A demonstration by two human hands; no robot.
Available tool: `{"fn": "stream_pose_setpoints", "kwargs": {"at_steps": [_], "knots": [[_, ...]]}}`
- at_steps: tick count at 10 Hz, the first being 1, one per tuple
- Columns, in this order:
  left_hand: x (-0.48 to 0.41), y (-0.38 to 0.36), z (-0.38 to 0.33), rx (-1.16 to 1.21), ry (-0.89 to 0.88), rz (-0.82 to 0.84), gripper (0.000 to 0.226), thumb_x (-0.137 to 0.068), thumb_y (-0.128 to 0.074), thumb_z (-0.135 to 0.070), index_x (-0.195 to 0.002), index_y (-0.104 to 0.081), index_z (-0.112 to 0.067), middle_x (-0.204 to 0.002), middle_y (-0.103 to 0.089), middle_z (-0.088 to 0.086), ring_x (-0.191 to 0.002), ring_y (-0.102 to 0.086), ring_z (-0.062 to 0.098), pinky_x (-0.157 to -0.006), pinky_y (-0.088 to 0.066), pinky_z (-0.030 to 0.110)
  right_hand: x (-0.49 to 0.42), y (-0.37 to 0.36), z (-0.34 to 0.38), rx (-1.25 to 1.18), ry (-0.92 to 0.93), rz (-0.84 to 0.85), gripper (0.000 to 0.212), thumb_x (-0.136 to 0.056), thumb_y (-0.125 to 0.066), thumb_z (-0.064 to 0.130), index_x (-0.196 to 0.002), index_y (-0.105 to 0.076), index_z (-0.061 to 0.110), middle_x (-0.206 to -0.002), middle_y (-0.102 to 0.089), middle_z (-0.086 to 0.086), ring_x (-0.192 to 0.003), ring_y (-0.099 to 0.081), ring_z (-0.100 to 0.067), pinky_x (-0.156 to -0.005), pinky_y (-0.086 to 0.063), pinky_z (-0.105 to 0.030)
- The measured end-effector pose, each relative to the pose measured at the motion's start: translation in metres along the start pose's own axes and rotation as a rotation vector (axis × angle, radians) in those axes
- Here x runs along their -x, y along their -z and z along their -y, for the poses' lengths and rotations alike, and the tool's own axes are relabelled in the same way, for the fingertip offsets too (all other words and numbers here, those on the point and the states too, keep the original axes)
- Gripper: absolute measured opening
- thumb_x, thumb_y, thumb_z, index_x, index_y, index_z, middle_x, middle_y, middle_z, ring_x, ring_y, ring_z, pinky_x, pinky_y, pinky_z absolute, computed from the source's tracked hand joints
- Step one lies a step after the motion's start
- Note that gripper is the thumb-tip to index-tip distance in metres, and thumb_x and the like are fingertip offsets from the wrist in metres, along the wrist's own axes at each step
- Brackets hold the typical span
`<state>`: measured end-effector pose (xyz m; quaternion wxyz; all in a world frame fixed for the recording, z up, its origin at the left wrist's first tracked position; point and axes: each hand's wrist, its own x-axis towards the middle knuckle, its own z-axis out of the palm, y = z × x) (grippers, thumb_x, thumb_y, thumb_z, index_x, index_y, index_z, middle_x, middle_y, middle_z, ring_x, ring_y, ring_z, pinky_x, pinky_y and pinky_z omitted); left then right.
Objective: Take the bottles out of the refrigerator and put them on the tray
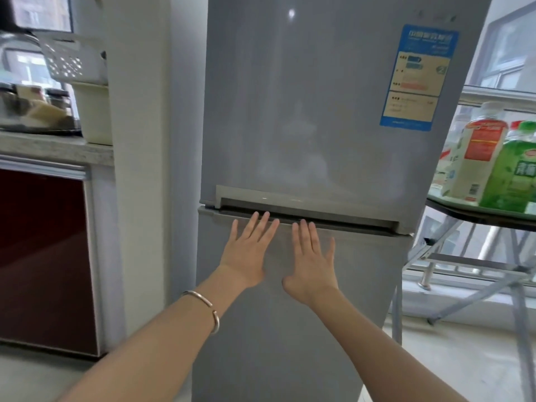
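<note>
I have my left hand [249, 253] and right hand [311, 262] spread flat and empty against the refrigerator [304, 126] lower door, both doors shut. Bottles [481, 158] stand on the tray [464, 208] already; next I likely need fingers hooked in the handle groove [304, 217] to pull.

The refrigerator [304, 111] is shut, so its inside is hidden. Its top and foot run past the picture's edges. At the right edge the tray [452, 205] and the green bottle [510, 172] are cut off, and more bottles behind it are half covered. The sticker [417, 78] print is too blurred to read.
</note>
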<state>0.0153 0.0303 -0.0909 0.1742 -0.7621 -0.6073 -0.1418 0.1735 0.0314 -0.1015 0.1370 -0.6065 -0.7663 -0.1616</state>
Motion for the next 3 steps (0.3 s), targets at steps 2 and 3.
{"fn": "stream_pose_setpoints", "kwargs": {"at_steps": [2,3], "knots": [[-0.0067,-0.0063,0.0027,-0.01,0.01,0.017,0.109,-0.082,-0.062,-0.025,-0.151,0.022,-0.027,-0.16,0.026,-0.003,-0.148,0.024,0.019,-0.12,0.005,0.054,-0.006,-0.0046,0.0003,-0.118,-0.012,0.025,0.11,-0.077,-0.053,0.04,-0.149,0.026,0.015,-0.155,0.035,-0.004,-0.142,0.034,-0.02,-0.119,0.0,-0.054],[-0.0063,0.0,0.002,-0.011,0.014,0.063,0.109,-0.082,-0.063,-0.026,-0.151,0.022,-0.028,-0.16,0.026,-0.004,-0.148,0.024,0.019,-0.12,0.005,0.054,-0.0054,-0.0026,0.0028,-0.119,-0.003,0.045,0.111,-0.078,-0.054,0.042,-0.149,0.026,0.016,-0.154,0.037,-0.002,-0.142,0.035,-0.019,-0.119,-0.003,-0.055]]}}
